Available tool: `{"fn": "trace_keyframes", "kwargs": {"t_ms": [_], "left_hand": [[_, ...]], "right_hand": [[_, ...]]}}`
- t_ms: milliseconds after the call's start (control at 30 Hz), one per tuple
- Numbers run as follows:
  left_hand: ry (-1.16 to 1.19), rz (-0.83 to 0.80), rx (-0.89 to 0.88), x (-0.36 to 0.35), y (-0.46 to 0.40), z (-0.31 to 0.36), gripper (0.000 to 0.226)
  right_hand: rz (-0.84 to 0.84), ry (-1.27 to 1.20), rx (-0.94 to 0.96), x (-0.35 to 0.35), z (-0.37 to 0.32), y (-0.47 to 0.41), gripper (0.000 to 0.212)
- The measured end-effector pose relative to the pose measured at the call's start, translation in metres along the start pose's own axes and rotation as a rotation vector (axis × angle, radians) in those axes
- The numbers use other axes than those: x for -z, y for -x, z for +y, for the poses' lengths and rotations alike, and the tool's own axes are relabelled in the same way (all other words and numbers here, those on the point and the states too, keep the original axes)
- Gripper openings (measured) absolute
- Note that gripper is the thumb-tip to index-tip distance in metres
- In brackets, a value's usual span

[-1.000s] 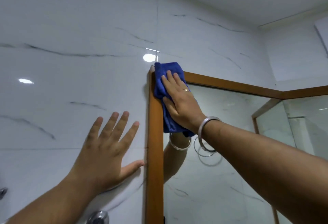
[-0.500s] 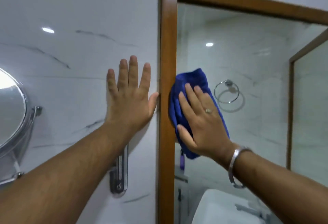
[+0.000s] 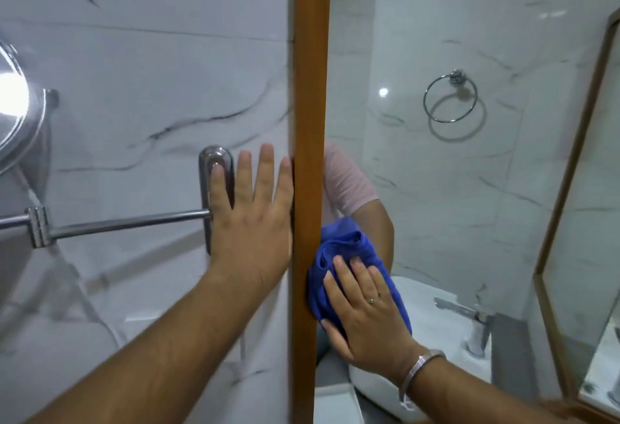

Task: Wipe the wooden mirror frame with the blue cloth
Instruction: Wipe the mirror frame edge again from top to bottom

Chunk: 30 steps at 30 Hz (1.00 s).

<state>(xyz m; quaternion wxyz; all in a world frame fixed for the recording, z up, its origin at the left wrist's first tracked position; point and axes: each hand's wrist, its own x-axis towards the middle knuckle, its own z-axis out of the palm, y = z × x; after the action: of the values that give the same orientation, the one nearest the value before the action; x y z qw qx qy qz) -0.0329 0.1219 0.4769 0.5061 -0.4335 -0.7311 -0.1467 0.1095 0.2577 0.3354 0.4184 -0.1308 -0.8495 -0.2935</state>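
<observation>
The wooden mirror frame (image 3: 310,87) runs as a vertical brown strip down the middle of the view. My right hand (image 3: 365,309) presses the bunched blue cloth (image 3: 339,249) flat against the frame's inner edge and the glass, low on the left upright. My left hand (image 3: 251,218) lies flat with fingers spread on the marble wall, its edge touching the frame's outer side. A ring and a metal bangle show on my right hand and wrist.
A chrome wall bracket (image 3: 216,161) with a horizontal arm (image 3: 127,222) carries a round shaving mirror (image 3: 13,111) at the far left. The mirror reflects a towel ring (image 3: 449,98), a white basin (image 3: 432,329), a tap (image 3: 469,316), and a person's pink sleeve.
My right hand has slid the blue cloth down the left upright from the top corner to its lower part. My left hand has moved down the wall beside it.
</observation>
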Motion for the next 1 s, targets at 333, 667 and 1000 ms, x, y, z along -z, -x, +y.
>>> {"fn": "trace_keyframes", "kwargs": {"t_ms": [333, 667, 1000], "left_hand": [[-0.145, -0.273, -0.124, -0.048, 0.144, 0.017, 0.109], [-0.043, -0.172, -0.205, -0.085, 0.173, -0.001, 0.115], [-0.048, -0.193, -0.155, -0.037, 0.112, 0.0, 0.152]], "right_hand": [[-0.359, -0.026, -0.085, -0.047, -0.067, 0.108, 0.067], [-0.73, -0.094, -0.144, -0.073, -0.128, 0.197, 0.043], [0.068, -0.01, -0.187, 0.034, 0.009, -0.073, 0.067]]}}
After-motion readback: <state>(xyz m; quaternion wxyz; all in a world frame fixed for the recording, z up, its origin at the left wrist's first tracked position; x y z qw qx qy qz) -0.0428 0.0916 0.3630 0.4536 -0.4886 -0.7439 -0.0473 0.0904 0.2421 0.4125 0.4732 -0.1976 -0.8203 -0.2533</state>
